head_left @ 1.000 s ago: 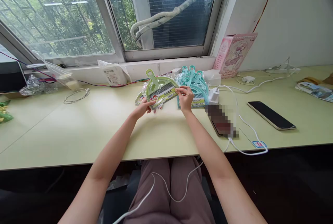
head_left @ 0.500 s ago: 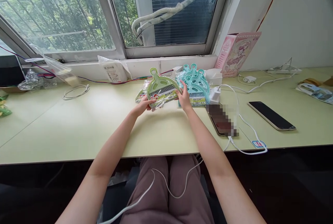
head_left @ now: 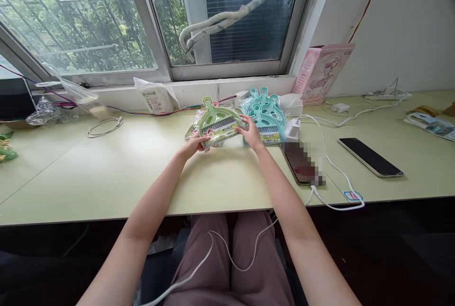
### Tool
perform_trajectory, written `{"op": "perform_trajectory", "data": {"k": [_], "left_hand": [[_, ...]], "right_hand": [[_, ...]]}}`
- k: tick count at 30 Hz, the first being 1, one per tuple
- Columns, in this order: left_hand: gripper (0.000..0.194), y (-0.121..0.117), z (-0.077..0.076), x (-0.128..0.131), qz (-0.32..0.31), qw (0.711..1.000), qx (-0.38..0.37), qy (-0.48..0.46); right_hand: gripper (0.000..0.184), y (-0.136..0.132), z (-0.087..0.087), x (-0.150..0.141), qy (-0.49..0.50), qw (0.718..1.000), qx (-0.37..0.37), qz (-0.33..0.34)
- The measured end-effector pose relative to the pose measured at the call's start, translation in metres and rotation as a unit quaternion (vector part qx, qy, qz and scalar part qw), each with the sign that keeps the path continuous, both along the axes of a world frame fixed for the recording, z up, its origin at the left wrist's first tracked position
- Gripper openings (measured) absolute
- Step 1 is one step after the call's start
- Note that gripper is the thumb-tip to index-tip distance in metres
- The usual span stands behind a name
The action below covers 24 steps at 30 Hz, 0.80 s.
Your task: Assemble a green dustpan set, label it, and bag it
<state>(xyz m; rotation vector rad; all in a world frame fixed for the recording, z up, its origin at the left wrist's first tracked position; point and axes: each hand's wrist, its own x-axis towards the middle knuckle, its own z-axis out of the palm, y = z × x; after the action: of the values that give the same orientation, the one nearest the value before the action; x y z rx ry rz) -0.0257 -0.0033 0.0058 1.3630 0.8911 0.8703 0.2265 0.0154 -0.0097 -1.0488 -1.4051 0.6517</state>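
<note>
A light green mini dustpan-and-brush set (head_left: 217, 123) in clear wrapping, with a printed label, is held just above the pale green desk (head_left: 106, 173). My left hand (head_left: 195, 143) pinches its lower left corner. My right hand (head_left: 250, 134) grips its right edge, fingers curled round the wrapping. Right behind my right hand lies a stack of teal dustpan sets (head_left: 266, 111) in the same wrapping. More wrapped packets (head_left: 194, 128) lie under the green set's left side.
A phone on a white charging cable (head_left: 302, 163) lies right of my right hand, a second dark phone (head_left: 370, 157) farther right. A white charger plug (head_left: 292, 130), a pink box (head_left: 322, 73), a white pouch (head_left: 154, 98) and coiled cable (head_left: 104, 126) line the windowsill side.
The green dustpan set has tilted slightly and dropped a little toward the desk. My right hand shifted its grip along the set's right edge; my left hand stayed at the lower corner.
</note>
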Motion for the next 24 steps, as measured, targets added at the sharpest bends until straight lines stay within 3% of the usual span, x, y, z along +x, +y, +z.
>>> {"op": "perform_trajectory", "data": {"k": [3, 8, 15, 18, 24], "left_hand": [[0.048, 0.002, -0.002, 0.000, 0.009, 1.000, 0.007, -0.009], [0.049, 0.005, -0.004, -0.003, 0.033, 0.999, 0.001, -0.020], [0.054, 0.012, -0.009, -0.009, 0.045, 0.999, 0.018, 0.014], [0.050, 0.010, -0.007, -0.009, 0.009, 0.997, 0.047, 0.054], [0.047, 0.002, 0.003, 0.000, -0.052, 0.993, 0.068, 0.076]], "right_hand": [[0.056, -0.004, 0.005, 0.002, -0.023, 0.999, 0.042, -0.021], [0.020, -0.008, 0.013, 0.004, -0.120, 0.988, 0.089, -0.048], [0.026, -0.006, 0.011, 0.006, -0.088, 0.992, 0.089, -0.021], [0.028, -0.005, 0.008, 0.007, -0.072, 0.993, 0.091, -0.020], [0.024, -0.007, 0.004, 0.001, -0.068, 0.981, 0.089, -0.161]]}}
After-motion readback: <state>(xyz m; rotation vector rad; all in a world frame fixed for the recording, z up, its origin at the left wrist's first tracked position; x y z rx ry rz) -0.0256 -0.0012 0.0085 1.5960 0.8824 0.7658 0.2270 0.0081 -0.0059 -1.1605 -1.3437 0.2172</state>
